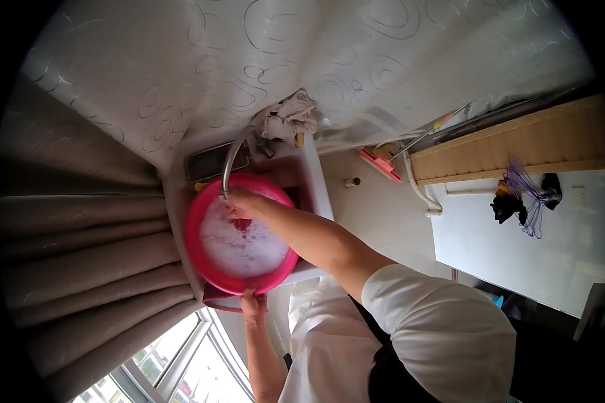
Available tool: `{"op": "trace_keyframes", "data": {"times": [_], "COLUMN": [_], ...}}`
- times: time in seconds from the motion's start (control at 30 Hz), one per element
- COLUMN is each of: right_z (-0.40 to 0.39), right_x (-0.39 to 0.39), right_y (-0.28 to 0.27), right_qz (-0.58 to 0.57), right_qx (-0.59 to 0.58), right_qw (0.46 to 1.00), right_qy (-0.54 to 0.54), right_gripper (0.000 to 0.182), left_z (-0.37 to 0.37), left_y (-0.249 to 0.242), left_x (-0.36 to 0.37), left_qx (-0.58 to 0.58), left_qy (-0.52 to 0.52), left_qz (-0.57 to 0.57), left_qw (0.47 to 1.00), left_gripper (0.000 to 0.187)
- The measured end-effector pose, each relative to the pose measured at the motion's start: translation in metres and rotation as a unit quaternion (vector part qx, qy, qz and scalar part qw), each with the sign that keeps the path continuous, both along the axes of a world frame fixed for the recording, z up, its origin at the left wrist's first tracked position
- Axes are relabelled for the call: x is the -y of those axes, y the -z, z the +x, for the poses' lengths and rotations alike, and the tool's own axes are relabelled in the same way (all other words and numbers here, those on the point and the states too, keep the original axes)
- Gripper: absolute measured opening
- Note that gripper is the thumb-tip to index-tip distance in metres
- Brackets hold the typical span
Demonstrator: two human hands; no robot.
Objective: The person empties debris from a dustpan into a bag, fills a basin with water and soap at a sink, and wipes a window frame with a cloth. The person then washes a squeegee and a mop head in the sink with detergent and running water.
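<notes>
A bright pink basin (pixel 193 232) full of white suds (pixel 245 245) sits on the sink (pixel 316 181). A curved metal faucet (pixel 232 158) reaches over the basin's far side. My right hand (pixel 240 203) is at the tip of its spout, above the suds, with the fingers curled in; they seem closed around the spout end. A small dark red patch shows in the foam just below that hand. My left hand (pixel 253 304) grips the basin's near rim, thumb on top and the other fingers mostly hidden.
A crumpled cloth (pixel 289 115) lies behind the faucet. Curtains (pixel 94 235) hang at the left, above a window (pixel 181 363). On the right are a pink squeegee head (pixel 381 165), a white surface (pixel 517 248) and purple hangers (pixel 534 201). A small cylinder (pixel 351 182) stands on the floor.
</notes>
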State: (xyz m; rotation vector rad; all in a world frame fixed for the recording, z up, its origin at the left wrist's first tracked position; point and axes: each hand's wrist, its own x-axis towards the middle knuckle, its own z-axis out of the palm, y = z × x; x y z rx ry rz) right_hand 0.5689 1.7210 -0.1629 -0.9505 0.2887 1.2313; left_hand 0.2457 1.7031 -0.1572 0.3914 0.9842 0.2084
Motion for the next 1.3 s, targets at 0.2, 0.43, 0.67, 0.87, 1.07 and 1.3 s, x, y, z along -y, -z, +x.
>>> {"op": "trace_keyframes", "data": {"times": [0.2,0.43,0.67,0.87,1.07,1.3], "right_z": [0.007,-0.005,-0.004,0.024,0.082,0.106], "right_x": [0.000,0.059,0.103,0.109,0.084,0.074], "right_y": [-0.006,-0.019,-0.032,-0.052,0.002,0.044], "right_qz": [-0.031,-0.186,-0.239,-0.304,-0.298,0.010], "right_qx": [0.042,0.578,0.610,0.572,0.361,-0.096], "right_qw": [0.997,0.786,0.756,0.760,0.882,0.985], "right_qy": [-0.062,-0.115,-0.009,0.054,0.060,0.146], "right_gripper": [0.029,0.022,0.027,0.027,0.034,0.027], "left_z": [-0.004,0.026,0.022,0.016,0.002,-0.017], "left_y": [0.006,-0.044,-0.022,-0.022,0.006,0.045], "left_x": [-0.003,0.011,0.010,0.004,-0.006,-0.016], "left_qx": [0.024,-0.017,0.023,0.039,0.039,0.080], "left_qy": [0.012,0.002,0.045,0.091,0.050,0.030], "left_qz": [-0.020,0.039,0.047,0.033,-0.001,-0.029], "left_qw": [0.999,0.999,0.998,0.995,0.998,0.996], "left_gripper": [0.028,0.017,0.030,0.033,0.040,0.039]}}
